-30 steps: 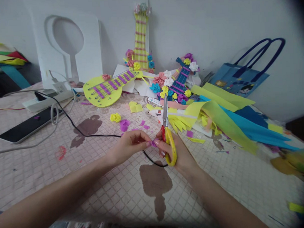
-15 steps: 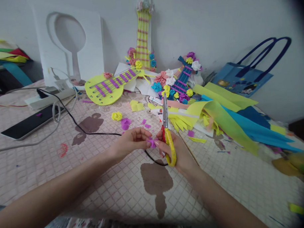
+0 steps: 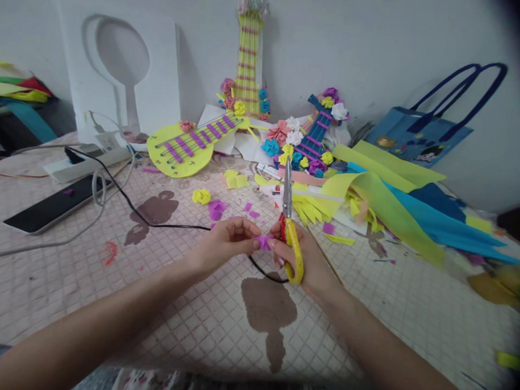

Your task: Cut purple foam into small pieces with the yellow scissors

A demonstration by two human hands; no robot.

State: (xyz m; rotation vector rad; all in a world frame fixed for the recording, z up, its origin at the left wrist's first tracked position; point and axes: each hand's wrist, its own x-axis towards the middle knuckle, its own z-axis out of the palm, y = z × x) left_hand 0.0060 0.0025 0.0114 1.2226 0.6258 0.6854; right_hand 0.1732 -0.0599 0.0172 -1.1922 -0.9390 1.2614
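One purple paper piece (image 3: 264, 242) sits near the centre of the frame, pinched between the fingertips of our left hand (image 3: 231, 240) and our right hand (image 3: 293, 248). Both grips are narrow; our right also carries the scissors (image 3: 287, 188), blades together and pointing up the frame, the handle around its fingers. We judge the step in hand to be fine fingertip shaping of the paper; it calls for a light, two-sided pinch, since so small a piece would crease or slip easily. Obstructions noted: the upright scissors limit how freely our right can turn, and a black cable (image 3: 180, 225) runs beneath our fingers over the counter (image 3: 196, 334). Just above our left hand lie a purple paper flower (image 3: 217, 209) and a yellow paper flower (image 3: 201, 196). Right of centre we record yellow paper strips (image 3: 307, 209) and a purple square (image 3: 328, 228). Upper middle: a yellow paper guitar (image 3: 199, 160) lying on its side and a blue paper guitar (image 3: 313, 137) trimmed with flowers. Upper right: a blue bag (image 3: 411, 135). Left: a dark flat slab (image 3: 55, 205), identity uncertain.
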